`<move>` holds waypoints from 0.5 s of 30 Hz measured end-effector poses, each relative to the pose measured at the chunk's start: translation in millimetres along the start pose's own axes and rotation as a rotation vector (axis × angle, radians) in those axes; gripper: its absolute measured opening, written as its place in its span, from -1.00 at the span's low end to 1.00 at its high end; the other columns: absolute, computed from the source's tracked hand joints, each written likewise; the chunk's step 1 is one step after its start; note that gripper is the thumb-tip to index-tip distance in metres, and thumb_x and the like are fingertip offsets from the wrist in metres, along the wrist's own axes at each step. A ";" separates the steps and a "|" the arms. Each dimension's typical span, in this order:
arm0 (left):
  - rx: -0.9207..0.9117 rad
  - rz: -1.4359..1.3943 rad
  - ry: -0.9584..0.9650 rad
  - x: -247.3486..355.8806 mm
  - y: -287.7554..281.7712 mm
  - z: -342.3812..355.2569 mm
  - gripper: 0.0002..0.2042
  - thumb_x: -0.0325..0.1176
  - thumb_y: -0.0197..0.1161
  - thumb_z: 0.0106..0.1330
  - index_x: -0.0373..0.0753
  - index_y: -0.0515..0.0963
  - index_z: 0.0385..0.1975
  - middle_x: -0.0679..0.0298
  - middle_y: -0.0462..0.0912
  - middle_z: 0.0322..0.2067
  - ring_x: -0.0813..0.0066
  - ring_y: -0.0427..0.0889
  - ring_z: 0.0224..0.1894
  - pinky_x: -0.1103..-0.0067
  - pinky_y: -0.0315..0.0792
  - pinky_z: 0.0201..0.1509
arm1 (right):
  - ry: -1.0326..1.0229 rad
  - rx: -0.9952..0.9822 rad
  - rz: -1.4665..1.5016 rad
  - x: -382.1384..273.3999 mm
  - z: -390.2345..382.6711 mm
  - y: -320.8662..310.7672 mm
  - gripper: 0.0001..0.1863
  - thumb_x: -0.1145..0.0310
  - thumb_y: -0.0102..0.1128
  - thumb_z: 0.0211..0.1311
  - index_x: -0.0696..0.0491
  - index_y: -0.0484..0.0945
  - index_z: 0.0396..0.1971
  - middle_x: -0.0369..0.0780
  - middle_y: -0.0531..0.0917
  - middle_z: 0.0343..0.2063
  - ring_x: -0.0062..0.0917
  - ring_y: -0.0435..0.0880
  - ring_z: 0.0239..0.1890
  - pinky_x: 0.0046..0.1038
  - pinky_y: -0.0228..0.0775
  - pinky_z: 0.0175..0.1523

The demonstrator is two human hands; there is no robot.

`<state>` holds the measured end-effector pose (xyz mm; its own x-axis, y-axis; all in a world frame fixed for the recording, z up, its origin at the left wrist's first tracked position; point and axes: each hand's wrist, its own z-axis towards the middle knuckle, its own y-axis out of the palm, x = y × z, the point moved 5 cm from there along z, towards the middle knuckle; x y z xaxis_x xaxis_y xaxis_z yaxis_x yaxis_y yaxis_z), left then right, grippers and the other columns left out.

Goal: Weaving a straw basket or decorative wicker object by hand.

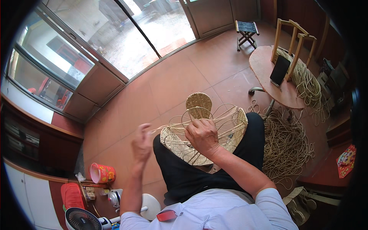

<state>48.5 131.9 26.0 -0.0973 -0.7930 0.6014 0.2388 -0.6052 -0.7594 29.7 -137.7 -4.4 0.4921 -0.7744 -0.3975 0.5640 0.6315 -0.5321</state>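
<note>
A woven straw-coloured piece (234,142) with a frame of loops and stretched cords lies across my lap, between my knees. Its rounded woven end (199,105) points away from me, and curved woven sides reach both thighs. My right hand (202,136) is closed over the cords at the middle, with the fingertips hidden beneath. To the left of the piece, my left hand (142,145) is raised and blurred by motion. A tan cord (163,128) runs taut from its fingers to the woven piece.
A large heap of loose cord (285,147) lies on the floor at my right. Beyond it, a round stool (264,73) bears a phone (280,70), a wooden frame and coiled cord. A folding stool (247,32) stands farther off. At left are a pink bucket (102,173) and fan (82,220).
</note>
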 end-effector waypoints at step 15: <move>0.755 0.913 -0.943 -301.8 -408.9 -101.7 -0.65 -0.29 0.19 0.39 -0.10 0.75 0.10 -0.12 0.86 0.00 -0.26 0.84 0.06 -0.10 0.64 0.08 | -0.022 0.021 0.013 3.2 1.6 4.0 -0.79 0.33 0.44 0.20 -0.04 0.58 -0.56 -0.32 0.60 -0.44 -0.42 0.65 -0.31 -0.27 0.41 -0.10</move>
<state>-117.9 611.7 129.8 0.9203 -0.3546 0.1655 0.3268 0.4640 -0.8233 34.6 -137.6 -6.5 0.5135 -0.7654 -0.3878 0.5712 0.6422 -0.5111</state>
